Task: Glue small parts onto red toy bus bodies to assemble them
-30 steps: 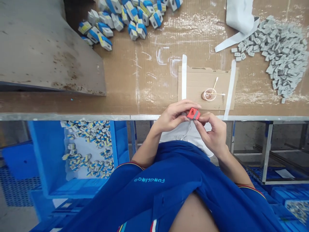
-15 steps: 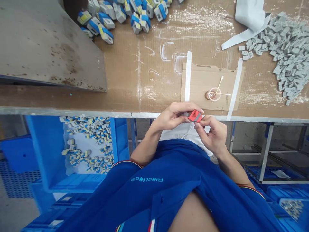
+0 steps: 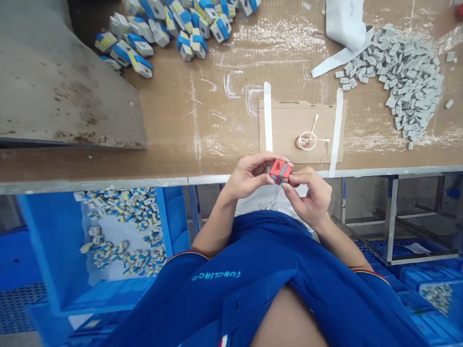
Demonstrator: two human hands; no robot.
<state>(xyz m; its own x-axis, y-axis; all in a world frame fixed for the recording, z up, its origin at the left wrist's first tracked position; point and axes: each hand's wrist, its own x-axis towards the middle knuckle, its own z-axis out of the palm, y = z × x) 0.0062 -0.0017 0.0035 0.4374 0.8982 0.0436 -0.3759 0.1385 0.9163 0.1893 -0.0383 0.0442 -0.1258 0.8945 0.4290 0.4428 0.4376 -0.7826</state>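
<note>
A small red block (image 3: pixel 277 168) with a grey band across it is held at the table's front edge. My left hand (image 3: pixel 249 176) is closed on its left side, thumb below and fingers above. On its right side, my right hand (image 3: pixel 307 193) pinches the block's edge between thumb and fingers. Just behind the hands, a small clear cup (image 3: pixel 306 140) with two cotton swabs stands on a cardboard piece (image 3: pixel 282 120) fixed by white tape strips.
Many small grey parts (image 3: pixel 412 86) are heaped at the right, beside a white cloth strip (image 3: pixel 345 24). Blue, yellow and grey blocks (image 3: pixel 181 19) lie behind a metal chute (image 3: pixel 72 86). A blue crate (image 3: pixel 43 250) with similar blocks stands below left.
The view has shifted, so the table items appear further left. The red block is turned slightly, showing more of its grey band. Both hands still hold it.
</note>
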